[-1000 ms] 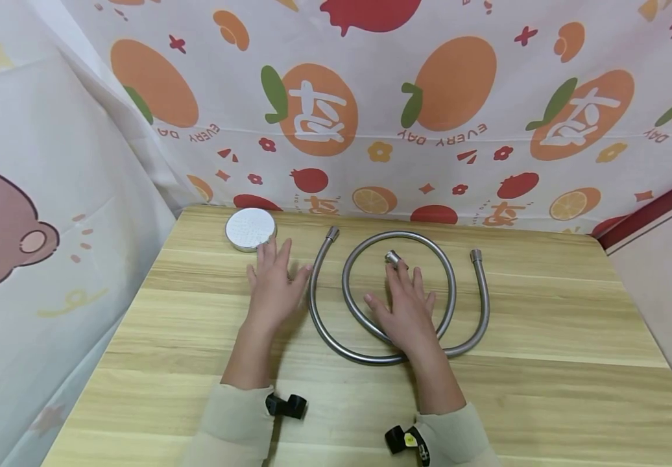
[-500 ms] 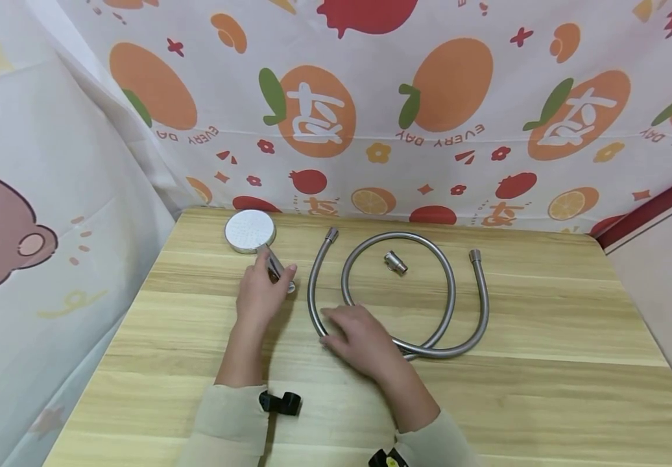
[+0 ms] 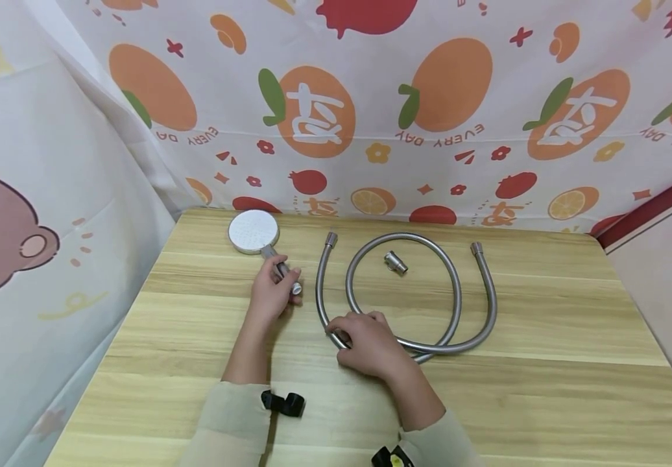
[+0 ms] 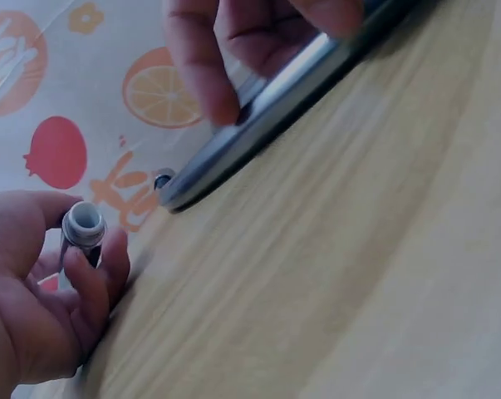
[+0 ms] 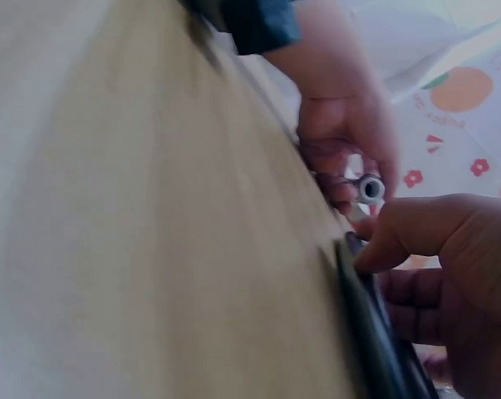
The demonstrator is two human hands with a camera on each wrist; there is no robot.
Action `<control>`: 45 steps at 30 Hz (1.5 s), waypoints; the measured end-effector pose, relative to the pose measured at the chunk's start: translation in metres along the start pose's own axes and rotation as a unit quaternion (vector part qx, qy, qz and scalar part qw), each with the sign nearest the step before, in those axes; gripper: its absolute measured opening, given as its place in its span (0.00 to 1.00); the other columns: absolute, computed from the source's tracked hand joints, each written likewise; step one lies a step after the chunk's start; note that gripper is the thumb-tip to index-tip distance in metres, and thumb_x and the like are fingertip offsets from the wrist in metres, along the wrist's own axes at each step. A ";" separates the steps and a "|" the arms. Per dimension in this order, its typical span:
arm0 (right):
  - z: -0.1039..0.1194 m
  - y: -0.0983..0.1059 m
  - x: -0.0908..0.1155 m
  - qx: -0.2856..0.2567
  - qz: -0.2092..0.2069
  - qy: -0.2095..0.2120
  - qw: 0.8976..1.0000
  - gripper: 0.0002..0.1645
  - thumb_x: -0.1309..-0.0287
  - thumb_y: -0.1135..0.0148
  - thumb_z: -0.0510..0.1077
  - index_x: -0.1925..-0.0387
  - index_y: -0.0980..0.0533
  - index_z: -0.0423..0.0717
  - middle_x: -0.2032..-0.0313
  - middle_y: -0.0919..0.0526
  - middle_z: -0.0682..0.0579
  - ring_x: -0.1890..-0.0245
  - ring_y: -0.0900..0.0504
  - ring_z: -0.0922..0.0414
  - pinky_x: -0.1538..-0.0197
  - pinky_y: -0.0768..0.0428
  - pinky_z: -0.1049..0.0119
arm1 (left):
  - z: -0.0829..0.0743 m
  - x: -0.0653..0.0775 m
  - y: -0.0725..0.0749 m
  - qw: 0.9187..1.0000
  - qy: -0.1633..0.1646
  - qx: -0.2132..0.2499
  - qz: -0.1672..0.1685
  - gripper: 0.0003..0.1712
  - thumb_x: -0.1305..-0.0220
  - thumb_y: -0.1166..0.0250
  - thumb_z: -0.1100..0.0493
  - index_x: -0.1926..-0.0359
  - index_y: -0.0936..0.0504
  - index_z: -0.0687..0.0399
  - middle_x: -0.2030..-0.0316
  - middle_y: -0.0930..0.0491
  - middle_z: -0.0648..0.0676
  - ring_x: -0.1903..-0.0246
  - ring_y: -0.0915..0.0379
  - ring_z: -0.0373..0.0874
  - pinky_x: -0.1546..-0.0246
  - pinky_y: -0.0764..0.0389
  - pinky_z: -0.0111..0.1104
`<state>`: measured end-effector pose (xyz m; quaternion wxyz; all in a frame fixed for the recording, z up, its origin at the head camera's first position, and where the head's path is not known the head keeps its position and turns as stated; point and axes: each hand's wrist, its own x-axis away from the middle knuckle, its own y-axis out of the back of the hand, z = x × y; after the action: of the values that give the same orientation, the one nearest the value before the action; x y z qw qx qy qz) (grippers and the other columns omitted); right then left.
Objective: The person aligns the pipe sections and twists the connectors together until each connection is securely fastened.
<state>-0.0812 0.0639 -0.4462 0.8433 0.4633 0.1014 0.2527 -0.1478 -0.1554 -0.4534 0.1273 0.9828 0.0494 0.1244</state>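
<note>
A handheld shower head (image 3: 253, 231) with a round white face lies at the table's back left. My left hand (image 3: 268, 292) grips its handle (image 3: 282, 268). The threaded handle end (image 4: 85, 218) pokes out between thumb and fingers in the left wrist view. A grey metal shower hose (image 3: 457, 305) lies looped in the middle of the table. My right hand (image 3: 371, 347) pinches the hose's left curve, thumb on the near side and fingers over the far side. Part of the hose is hidden under that hand. Both hose ends, at left (image 3: 331, 240) and right (image 3: 477, 248), are free.
A small chrome connector (image 3: 396, 263) lies inside the hose loop, touched by neither hand. The wooden table (image 3: 558, 389) ends at the back against a fruit-printed cloth (image 3: 371, 117). Another pale cloth (image 3: 96, 214) hangs along the left.
My left hand has drawn back from an open spread and taken the shower head's handle. My right hand has moved left from the connector onto the hose, which has shifted slightly right.
</note>
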 end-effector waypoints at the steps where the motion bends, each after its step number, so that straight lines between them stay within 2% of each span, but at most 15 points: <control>1: -0.001 0.001 0.000 -0.012 0.000 -0.007 1.000 0.19 0.54 0.32 0.44 0.56 0.18 0.60 0.78 0.28 0.64 0.73 0.30 0.64 0.50 0.34 0.57 | 0.001 0.000 -0.002 0.999 0.012 0.030 0.002 0.30 0.30 0.39 0.51 0.31 0.36 0.48 0.68 0.20 0.57 0.80 0.18 0.48 0.85 0.23 0.32; 4: -0.005 0.002 0.001 -0.029 -0.010 -0.029 0.999 0.04 0.49 0.30 0.50 0.69 0.18 0.60 0.84 0.30 0.66 0.79 0.30 0.66 0.56 0.35 0.59 | 0.002 0.001 -0.007 0.997 0.017 0.070 0.005 0.26 0.30 0.39 0.53 0.35 0.34 0.51 0.71 0.20 0.53 0.83 0.20 0.42 0.90 0.30 0.27; 6: -0.006 0.000 0.001 -0.020 -0.028 -0.041 0.999 0.09 0.45 0.31 0.56 0.76 0.21 0.61 0.86 0.29 0.68 0.80 0.30 0.67 0.54 0.32 0.58 | 0.002 0.001 -0.010 0.996 0.008 0.085 0.008 0.25 0.31 0.38 0.55 0.37 0.33 0.55 0.70 0.19 0.54 0.83 0.20 0.42 0.89 0.31 0.26; 9: -0.003 -0.005 -0.002 -0.006 -0.058 -0.055 0.997 0.15 0.43 0.32 0.59 0.79 0.23 0.61 0.86 0.29 0.68 0.80 0.30 0.67 0.43 0.32 0.48 | 0.004 0.000 -0.015 0.996 -0.005 0.090 0.008 0.24 0.32 0.36 0.57 0.39 0.31 0.57 0.67 0.18 0.58 0.82 0.21 0.42 0.88 0.31 0.26; 13: 0.008 -0.013 -0.006 -0.003 -0.108 -0.047 0.993 0.11 0.44 0.31 0.58 0.72 0.19 0.59 0.80 0.26 0.65 0.75 0.27 0.63 0.32 0.42 0.35 | 0.006 -0.002 -0.018 0.997 -0.014 0.081 -0.009 0.23 0.35 0.34 0.57 0.41 0.27 0.53 0.63 0.16 0.60 0.82 0.25 0.39 0.87 0.33 0.26; 15: 0.013 -0.017 -0.008 0.000 -0.127 -0.030 0.991 0.10 0.44 0.30 0.56 0.64 0.17 0.57 0.73 0.22 0.61 0.69 0.23 0.61 0.33 0.36 0.43 | 0.008 -0.003 -0.018 0.997 -0.017 0.079 -0.015 0.23 0.35 0.33 0.57 0.41 0.25 0.52 0.64 0.16 0.59 0.82 0.28 0.38 0.87 0.33 0.25; 19: 0.020 -0.025 -0.012 0.022 -0.135 -0.002 0.991 0.18 0.44 0.31 0.46 0.50 0.18 0.53 0.55 0.18 0.54 0.53 0.20 0.55 0.43 0.23 0.57 | 0.010 -0.002 -0.019 0.996 -0.024 0.085 -0.021 0.22 0.35 0.34 0.56 0.42 0.24 0.53 0.67 0.17 0.59 0.84 0.31 0.37 0.86 0.33 0.25; 24: 0.023 -0.025 -0.014 0.005 -0.100 -0.020 0.995 0.32 0.49 0.36 0.33 0.39 0.24 0.52 0.45 0.21 0.48 0.46 0.22 0.51 0.43 0.23 0.58 | 0.015 0.004 -0.018 0.994 -0.023 0.105 -0.038 0.24 0.33 0.35 0.55 0.38 0.27 0.50 0.68 0.18 0.58 0.86 0.33 0.37 0.86 0.32 0.25; 27: 0.024 -0.022 -0.015 -0.026 -0.063 -0.049 0.996 0.39 0.53 0.38 0.33 0.35 0.27 0.53 0.48 0.23 0.49 0.53 0.22 0.53 0.52 0.22 0.60 | 0.016 0.009 -0.020 0.987 -0.017 0.146 -0.060 0.30 0.34 0.35 0.55 0.34 0.33 0.45 0.67 0.18 0.59 0.86 0.32 0.38 0.86 0.31 0.26; 29: 0.023 -0.021 -0.016 -0.042 -0.044 -0.066 0.996 0.41 0.54 0.38 0.36 0.33 0.30 0.55 0.51 0.24 0.51 0.60 0.24 0.55 0.59 0.24 0.63 | 0.015 0.012 -0.023 0.979 -0.010 0.189 -0.074 0.35 0.35 0.34 0.56 0.31 0.38 0.43 0.66 0.18 0.60 0.84 0.30 0.38 0.86 0.30 0.26; 31: 0.023 -0.021 -0.018 -0.052 -0.040 -0.078 0.995 0.42 0.54 0.38 0.40 0.32 0.31 0.56 0.55 0.26 0.53 0.67 0.27 0.56 0.65 0.28 0.65 | 0.013 0.014 -0.025 0.969 -0.004 0.230 -0.086 0.39 0.36 0.33 0.58 0.29 0.41 0.43 0.63 0.18 0.61 0.81 0.27 0.39 0.84 0.28 0.27; 34: 0.022 -0.024 -0.021 -0.059 -0.045 -0.096 0.993 0.39 0.49 0.37 0.46 0.32 0.32 0.57 0.59 0.26 0.54 0.70 0.28 0.57 0.68 0.29 0.64 | 0.010 0.017 -0.029 0.961 -0.007 0.256 -0.101 0.40 0.37 0.33 0.62 0.28 0.40 0.48 0.57 0.17 0.64 0.73 0.21 0.39 0.77 0.23 0.27; 38: 0.023 -0.026 -0.027 -0.054 -0.053 -0.123 0.990 0.36 0.42 0.36 0.57 0.33 0.31 0.56 0.55 0.21 0.51 0.62 0.21 0.53 0.64 0.24 0.59 | 0.010 0.017 -0.032 0.957 -0.021 0.274 -0.099 0.34 0.37 0.35 0.65 0.31 0.34 0.56 0.48 0.20 0.67 0.63 0.19 0.40 0.64 0.19 0.26; 42: 0.026 -0.025 -0.038 -0.047 -0.064 -0.160 0.984 0.41 0.42 0.37 0.65 0.31 0.33 0.55 0.43 0.19 0.49 0.47 0.19 0.48 0.53 0.21 0.50 | 0.009 0.015 -0.034 0.941 -0.027 0.330 -0.067 0.29 0.37 0.36 0.69 0.35 0.31 0.63 0.47 0.23 0.69 0.66 0.21 0.41 0.61 0.17 0.29; 45: 0.027 -0.025 -0.047 -0.043 -0.093 -0.169 0.980 0.39 0.44 0.36 0.65 0.34 0.30 0.55 0.44 0.18 0.50 0.49 0.18 0.49 0.55 0.20 0.51 | 0.009 0.013 -0.034 0.934 -0.030 0.352 -0.054 0.29 0.38 0.36 0.71 0.36 0.31 0.67 0.51 0.21 0.67 0.68 0.21 0.40 0.62 0.17 0.29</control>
<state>-0.1016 0.0090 -0.4556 0.8874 0.4511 -0.0112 0.0950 -0.1348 -0.1231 -0.4674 -0.2190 0.9637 0.1393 0.0625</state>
